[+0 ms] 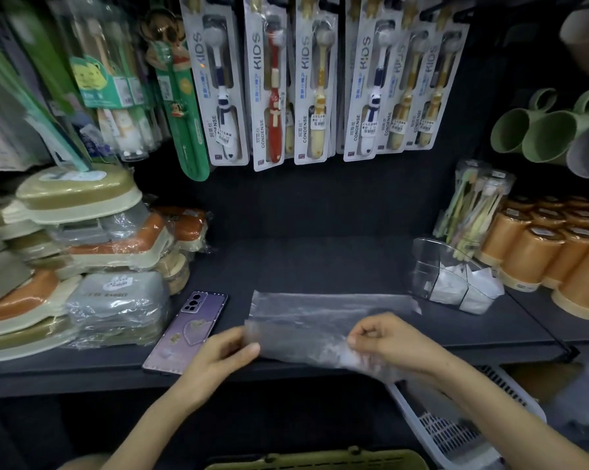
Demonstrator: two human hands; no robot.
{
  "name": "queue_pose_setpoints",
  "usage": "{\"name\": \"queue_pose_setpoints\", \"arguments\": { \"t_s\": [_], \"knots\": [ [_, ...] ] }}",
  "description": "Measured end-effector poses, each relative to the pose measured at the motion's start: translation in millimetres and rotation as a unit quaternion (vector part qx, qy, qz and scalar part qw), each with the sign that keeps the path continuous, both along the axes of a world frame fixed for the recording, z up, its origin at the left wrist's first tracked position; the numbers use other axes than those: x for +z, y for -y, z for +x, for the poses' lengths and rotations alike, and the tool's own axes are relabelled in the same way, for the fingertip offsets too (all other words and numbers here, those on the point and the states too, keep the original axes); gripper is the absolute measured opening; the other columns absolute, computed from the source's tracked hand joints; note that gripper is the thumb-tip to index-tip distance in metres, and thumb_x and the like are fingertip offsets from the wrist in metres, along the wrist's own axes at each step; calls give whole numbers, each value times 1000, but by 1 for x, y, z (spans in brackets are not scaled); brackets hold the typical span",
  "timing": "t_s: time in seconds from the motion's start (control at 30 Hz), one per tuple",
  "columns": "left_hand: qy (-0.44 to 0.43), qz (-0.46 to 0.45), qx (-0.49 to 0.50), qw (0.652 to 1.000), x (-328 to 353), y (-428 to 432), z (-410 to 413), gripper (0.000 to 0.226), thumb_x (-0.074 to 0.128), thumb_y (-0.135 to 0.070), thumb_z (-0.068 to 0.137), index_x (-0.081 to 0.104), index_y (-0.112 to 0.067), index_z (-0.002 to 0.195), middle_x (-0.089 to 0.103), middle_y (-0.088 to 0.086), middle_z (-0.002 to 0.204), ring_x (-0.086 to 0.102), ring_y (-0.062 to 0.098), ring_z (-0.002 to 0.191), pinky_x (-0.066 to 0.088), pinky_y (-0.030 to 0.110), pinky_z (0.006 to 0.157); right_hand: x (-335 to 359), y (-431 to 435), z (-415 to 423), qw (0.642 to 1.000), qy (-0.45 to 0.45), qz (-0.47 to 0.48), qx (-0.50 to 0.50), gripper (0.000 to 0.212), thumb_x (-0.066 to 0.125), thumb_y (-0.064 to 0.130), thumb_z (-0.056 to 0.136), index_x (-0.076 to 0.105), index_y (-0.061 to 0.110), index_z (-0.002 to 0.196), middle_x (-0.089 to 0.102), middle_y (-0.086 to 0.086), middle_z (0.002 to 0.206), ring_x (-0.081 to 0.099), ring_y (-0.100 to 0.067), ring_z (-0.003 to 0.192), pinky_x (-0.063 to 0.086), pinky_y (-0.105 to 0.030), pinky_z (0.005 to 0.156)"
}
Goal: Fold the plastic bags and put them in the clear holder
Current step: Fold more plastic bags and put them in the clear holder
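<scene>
A translucent plastic bag (320, 320) lies flat on the dark shelf (303, 262), its near edge lifted. My left hand (225, 354) pinches the bag's near left corner between thumb and fingers. My right hand (384, 340) pinches the bag's near right part, fingers curled over the plastic. The clear holder (432, 266) stands at the right of the shelf, just beyond the bag's far right corner, with white folded bags (469, 286) inside its compartments.
A purple phone (188, 334) lies left of the bag. Stacked wrapped soap boxes (82, 266) fill the left. Orange cups (551, 252) and a toothbrush pack (473, 205) crowd the right. Kids toothbrush packs (303, 79) hang behind. A white basket (456, 429) sits below right.
</scene>
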State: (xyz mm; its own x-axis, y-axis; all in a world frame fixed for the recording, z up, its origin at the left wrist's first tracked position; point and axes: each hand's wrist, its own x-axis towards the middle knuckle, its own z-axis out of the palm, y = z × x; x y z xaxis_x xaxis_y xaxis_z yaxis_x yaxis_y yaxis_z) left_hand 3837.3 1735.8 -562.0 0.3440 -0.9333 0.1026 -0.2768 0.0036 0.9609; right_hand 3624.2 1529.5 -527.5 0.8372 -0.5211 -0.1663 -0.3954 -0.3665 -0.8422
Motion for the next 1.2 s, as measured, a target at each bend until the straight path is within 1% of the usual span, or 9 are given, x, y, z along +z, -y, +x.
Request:
{"name": "queue_pose_setpoints", "arguments": {
  "t_s": [0.13, 0.2, 0.33, 0.43, 0.63, 0.8, 0.9, 1.07, 1.2],
  "knots": [
    [79, 11, 116, 990, -10, 19, 2, 52, 57, -70, 75, 68, -20, 85, 69, 1, 81, 65, 15, 81, 50, 40, 79, 14, 10, 6, 999, -40, 34, 15, 22, 63, 11, 91, 65, 13, 70, 61, 12, 62, 55, 1, 62, 44, -14, 69],
    [108, 8, 155, 982, -14, 29, 2, 58, 47, -73, 78, 58, -16, 73, 57, -3, 64, 52, 8, 65, 43, 34, 66, 21, 12, 9, 998, -51, 21, 8, 30, 60, 23, 94, 59, 19, 65, 52, 12, 62, 48, -3, 63, 41, -20, 70],
    [135, 27, 212, 968, -14, 44, 4, 62, 41, -68, 88, 51, -10, 69, 55, 3, 58, 53, 12, 57, 44, 35, 62, 30, 19, 12, 998, -58, 1, -14, 62, 52, 55, 90, 67, 0, 112, 65, 5, 118, 62, -15, 111, 46, -25, 94],
    [169, 48, 238, 955, -12, 50, 7, 45, 43, -49, 94, 51, -14, 67, 59, 10, 61, 58, 19, 60, 47, 37, 64, 36, 31, 14, 997, -68, -32, 18, 44, 67, 53, 82, 66, 9, 74, 59, 8, 70, 54, -9, 68, 42, -20, 67],
    [145, 96, 225, 959, -4, 58, 15, 42, 45, -38, 100, 55, -9, 72, 68, 0, 59, 62, 12, 49, 53, 33, 63, 29, 52, 45, 993, -71, -92, -16, 23, 69, 20, 86, 65, 7, 68, 59, 3, 56, 52, -5, 56, 46, -26, 66],
    [194, 133, 255, 938, -6, 63, 20, 31, 49, -36, 98, 43, -22, 72, 52, 1, 54, 51, 15, 54, 41, 32, 59, 3, 60, 59, 981, -132, -142, -2, 25, 68, 26, 85, 65, 18, 61, 70, -5, 69, 64, -14, 65, 53, -33, 79],
    [202, 137, 262, 934, -4, 62, 19, 15, 49, -38, 97, 51, -23, 94, 57, -4, 60, 56, 14, 61, 39, 31, 58, -7, 60, 60, 977, -143, -156, -12, 25, 66, 30, 86, 69, 15, 67, 72, -7, 78, 65, -16, 72, 52, -32, 74],
    [438, 104, 294, 843, -5, 63, 16, 28, 48, -28, 90, 62, -10, 106, 67, 8, 87, 64, 31, 72, 51, 37, 59, -12, 63, 63, 974, -150, -167, -20, 27, 64, 33, 86, 72, 9, 78, 72, -3, 84, 66, -19, 84, 52, -34, 75],
    [517, 29, 180, 837, -17, 78, 10, 43, 39, -35, 89, 73, -10, 99, 71, 7, 101, 69, 30, 90, 56, 41, 83, -17, 64, 64, 973, -152, -168, -34, 27, 63, 32, 85, 71, 7, 77, 72, -7, 88, 66, -24, 86, 49, -32, 67]
  ]
}}
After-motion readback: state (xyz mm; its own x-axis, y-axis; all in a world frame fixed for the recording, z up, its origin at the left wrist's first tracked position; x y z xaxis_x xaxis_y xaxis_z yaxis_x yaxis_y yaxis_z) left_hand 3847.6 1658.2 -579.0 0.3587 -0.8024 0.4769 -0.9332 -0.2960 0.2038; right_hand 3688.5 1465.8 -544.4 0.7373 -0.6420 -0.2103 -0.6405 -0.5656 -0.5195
